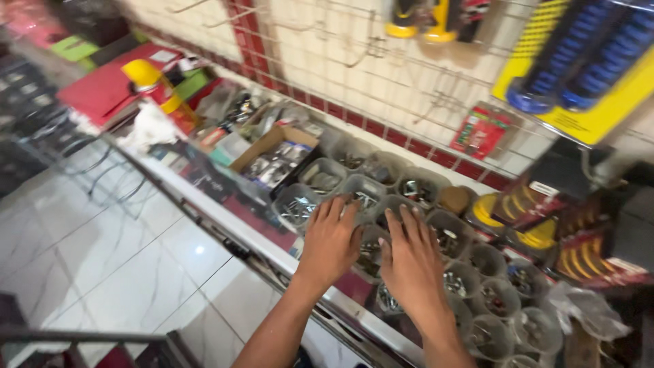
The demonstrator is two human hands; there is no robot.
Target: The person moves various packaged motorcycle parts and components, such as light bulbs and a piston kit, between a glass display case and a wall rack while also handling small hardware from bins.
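Note:
My left hand (pixel 332 238) and my right hand (pixel 411 255) reach side by side over a counter packed with clear round plastic tubs (pixel 364 191) holding small metal screws and bolts. Both palms face down with the fingers spread apart. The left fingertips lie near one tub of hardware (pixel 297 206). Another tub (pixel 371 251) sits between the two hands, partly hidden. The right fingers rest beside a tub of metal parts (pixel 449 235). Neither hand holds anything.
A steel counter edge (pixel 225 211) runs diagonally, with white tiled floor (pixel 102 259) below. A cardboard box (pixel 276 160) of packets sits to the left. A wire grid wall (pixel 381 75) carries hanging packaged goods. A crumpled plastic bag (pixel 589 310) lies right.

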